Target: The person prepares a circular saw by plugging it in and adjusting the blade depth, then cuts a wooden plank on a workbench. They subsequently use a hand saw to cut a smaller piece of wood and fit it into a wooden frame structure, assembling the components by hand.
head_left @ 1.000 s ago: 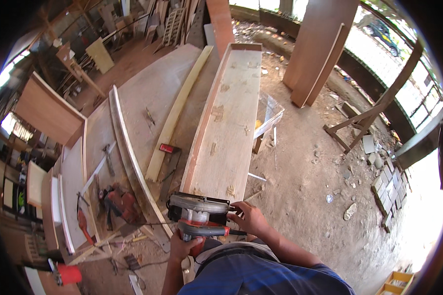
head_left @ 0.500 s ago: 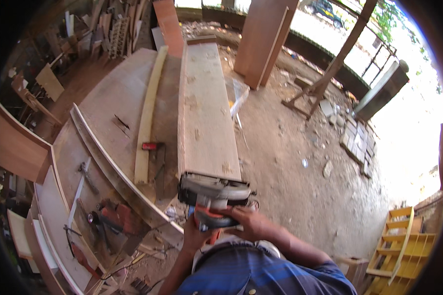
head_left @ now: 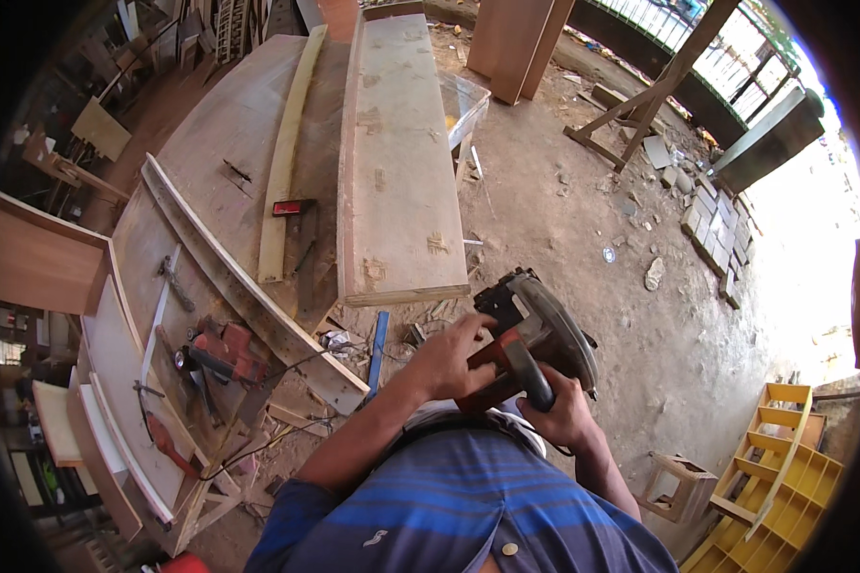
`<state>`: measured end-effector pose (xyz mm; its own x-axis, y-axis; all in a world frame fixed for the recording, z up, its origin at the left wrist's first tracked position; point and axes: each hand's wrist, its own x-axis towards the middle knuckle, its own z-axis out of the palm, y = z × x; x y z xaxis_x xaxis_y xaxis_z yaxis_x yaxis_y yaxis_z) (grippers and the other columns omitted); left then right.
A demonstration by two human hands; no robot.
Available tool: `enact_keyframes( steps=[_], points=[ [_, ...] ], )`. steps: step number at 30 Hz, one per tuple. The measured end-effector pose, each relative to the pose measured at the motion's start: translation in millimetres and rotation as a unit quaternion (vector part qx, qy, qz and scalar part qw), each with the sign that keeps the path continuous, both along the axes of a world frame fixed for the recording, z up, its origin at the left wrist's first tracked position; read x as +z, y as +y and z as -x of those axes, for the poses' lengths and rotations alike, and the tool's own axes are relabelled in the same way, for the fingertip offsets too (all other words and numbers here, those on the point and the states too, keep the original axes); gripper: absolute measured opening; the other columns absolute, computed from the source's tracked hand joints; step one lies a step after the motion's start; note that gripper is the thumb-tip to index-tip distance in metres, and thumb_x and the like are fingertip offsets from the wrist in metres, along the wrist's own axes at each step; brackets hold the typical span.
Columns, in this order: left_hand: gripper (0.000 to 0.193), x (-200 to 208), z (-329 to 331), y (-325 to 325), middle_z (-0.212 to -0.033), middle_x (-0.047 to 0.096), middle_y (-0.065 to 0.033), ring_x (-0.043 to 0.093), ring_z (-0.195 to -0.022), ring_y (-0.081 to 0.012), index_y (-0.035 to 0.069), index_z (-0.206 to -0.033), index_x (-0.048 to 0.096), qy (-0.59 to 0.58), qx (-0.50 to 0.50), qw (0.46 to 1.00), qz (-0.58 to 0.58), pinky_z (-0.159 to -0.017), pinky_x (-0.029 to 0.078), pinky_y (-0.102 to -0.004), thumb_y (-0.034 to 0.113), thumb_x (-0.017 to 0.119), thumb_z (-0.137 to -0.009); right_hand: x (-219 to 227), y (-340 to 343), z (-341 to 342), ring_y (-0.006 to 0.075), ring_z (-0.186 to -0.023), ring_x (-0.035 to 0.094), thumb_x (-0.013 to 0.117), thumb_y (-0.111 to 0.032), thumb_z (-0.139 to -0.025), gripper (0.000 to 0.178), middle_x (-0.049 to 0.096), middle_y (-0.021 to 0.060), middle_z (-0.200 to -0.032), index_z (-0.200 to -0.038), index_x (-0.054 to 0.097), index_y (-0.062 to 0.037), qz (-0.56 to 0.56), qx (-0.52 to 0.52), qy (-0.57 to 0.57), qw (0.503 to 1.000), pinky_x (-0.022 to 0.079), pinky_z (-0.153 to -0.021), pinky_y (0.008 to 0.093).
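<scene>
A circular saw (head_left: 535, 334), dark with a grey guard and an orange-red and black handle, is held tilted in front of my waist, apart from the wooden panel. My right hand (head_left: 561, 411) is wrapped round its rear handle. At its other side my left hand (head_left: 454, 358) grips the saw body with fingers spread around it; part of that grip is hidden. Beyond the saw lies the long pale wooden panel (head_left: 392, 172), a raised strip along its left edge and several rough patches on its face. Its near end edge faces me.
Left of the panel are a pale wooden strip (head_left: 282, 181), a red-handled square (head_left: 294, 207), a long curved-looking board (head_left: 248, 286) and a red power tool (head_left: 227, 353). A blue strip (head_left: 378, 349) lies by the panel's near end. A yellow rack (head_left: 784, 477) stands at right.
The saw has come off the panel's near end and swung right and toward me, turning over. My right hand now grips its rear handle, and my left hand has shifted to its left side.
</scene>
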<state>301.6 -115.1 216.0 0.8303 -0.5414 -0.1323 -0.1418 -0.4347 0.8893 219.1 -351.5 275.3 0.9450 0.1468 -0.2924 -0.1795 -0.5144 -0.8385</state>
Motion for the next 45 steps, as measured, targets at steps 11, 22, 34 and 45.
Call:
enact_keyframes(
  steps=[11, 22, 34, 45],
  points=[
    [0.061, 63.3, -17.0, -157.6, -0.109, 0.071, -0.0156, 0.063, -0.116, -0.0341, 0.003, -0.101, 0.068, -0.245, -0.103, 0.944, -0.193, -0.095, 0.054, -0.0461, 0.058, 0.08, -0.077, -26.3, -26.8, 39.7, 0.0393, -0.105, 0.073, 0.074, -0.016, -0.082, 0.054, 0.075, 0.0241, -0.109, -0.133, 0.065, -0.0027, -0.014, 0.034, 0.001, 0.999, 0.055, -0.094, 0.047],
    [0.067, 51.9, -128.1, -55.7, -0.087, 0.074, -0.0138, 0.073, -0.082, -0.0276, 0.004, -0.095, 0.07, -0.094, -0.08, 0.952, -0.281, -0.076, 0.057, -0.0389, 0.061, 0.093, -0.066, -20.2, 75.6, 37.8, 0.0445, -0.092, 0.073, 0.074, -0.016, -0.082, 0.058, 0.073, 0.0273, -0.095, -0.138, 0.063, -0.0034, -0.034, -0.072, -0.022, 0.997, 0.058, -0.083, 0.0491],
    [0.071, -4.6, -183.5, -15.8, -0.084, 0.072, -0.01, 0.068, -0.076, -0.0178, 0.0, -0.093, 0.073, -0.012, -0.095, 0.95, -0.297, -0.071, 0.055, -0.0337, 0.065, 0.091, -0.069, -29.6, 171.7, -0.3, 0.0477, -0.098, 0.072, 0.062, -0.061, -0.099, 0.08, 0.072, 0.0326, -0.102, -0.138, 0.056, 0.0079, -0.116, -0.169, -0.04, 0.978, 0.055, -0.09, 0.0512],
    [0.041, -17.4, -208.7, -8.0, -0.091, 0.072, 0.0046, 0.062, -0.082, -0.0048, 0.008, -0.111, 0.078, 0.166, -0.173, 0.941, -0.238, -0.072, 0.047, -0.0228, 0.045, 0.08, -0.094, -40.7, 183.0, -2.8, 0.0487, -0.097, 0.071, 0.043, -0.069, -0.103, 0.078, 0.072, 0.0315, -0.099, -0.13, 0.056, 0.0035, -0.193, -0.174, -0.028, 0.965, 0.056, -0.085, 0.058]
  ],
)
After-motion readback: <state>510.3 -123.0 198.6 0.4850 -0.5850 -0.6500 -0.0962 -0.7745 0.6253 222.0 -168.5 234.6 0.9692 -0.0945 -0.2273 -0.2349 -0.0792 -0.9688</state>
